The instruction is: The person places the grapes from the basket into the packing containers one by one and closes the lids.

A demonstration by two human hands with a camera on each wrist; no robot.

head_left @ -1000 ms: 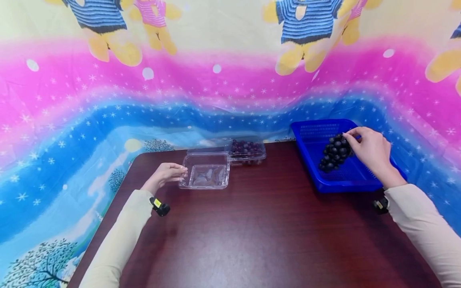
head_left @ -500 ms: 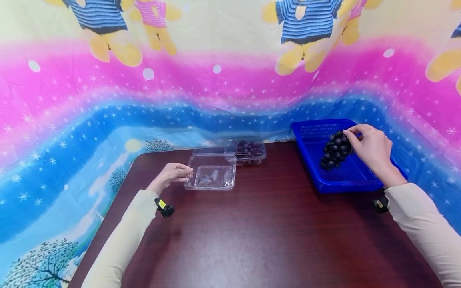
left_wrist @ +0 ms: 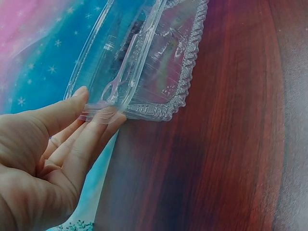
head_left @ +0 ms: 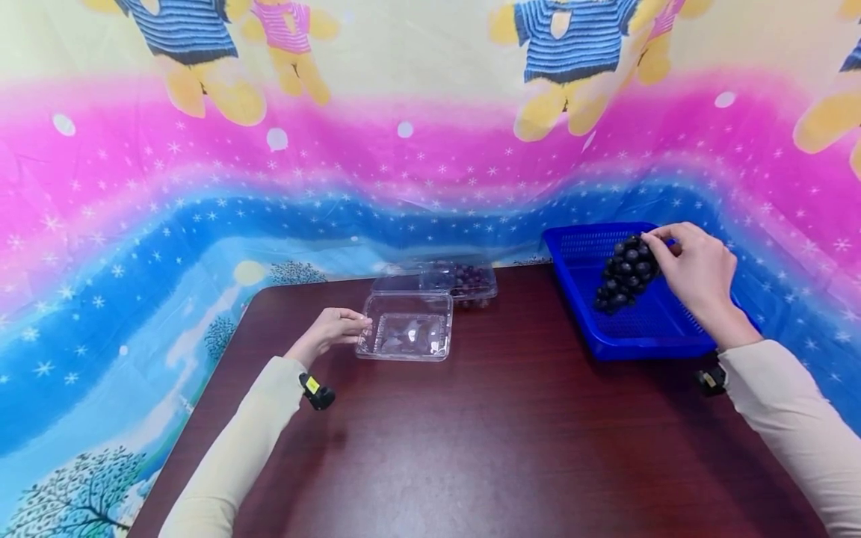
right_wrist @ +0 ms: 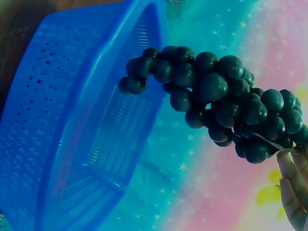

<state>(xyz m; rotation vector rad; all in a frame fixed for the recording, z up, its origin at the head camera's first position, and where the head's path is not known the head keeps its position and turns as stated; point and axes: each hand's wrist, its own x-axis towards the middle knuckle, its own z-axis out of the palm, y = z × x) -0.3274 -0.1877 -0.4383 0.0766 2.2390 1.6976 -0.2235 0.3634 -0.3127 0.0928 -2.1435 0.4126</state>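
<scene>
My left hand (head_left: pixel 331 332) pinches the left edge of an open clear plastic clamshell box (head_left: pixel 412 329) with nothing in its base. In the left wrist view the thumb (left_wrist: pixel 72 103) and fingers grip the lid and rim at one corner. At the right, my right hand (head_left: pixel 696 273) pinches the stem end of a bunch of dark grapes (head_left: pixel 625 275), which hangs tilted above the blue plastic basket (head_left: pixel 673 345). Up close in the right wrist view, the grape bunch (right_wrist: pixel 216 96) dangles from the fingertips (right_wrist: pixel 286 166) beside the basket wall (right_wrist: pixel 48 106).
Behind the held box stands another clear box (head_left: pixel 474 280) with reddish-purple grapes in it, near the table's back edge. The brown table (head_left: pixel 471 433) runs between the arms. A patterned cloth (head_left: pixel 417 157) hangs close behind and at both sides.
My left hand has moved right with the clear box, which now covers more of the box behind it. The right hand has lifted the grape bunch slightly.
</scene>
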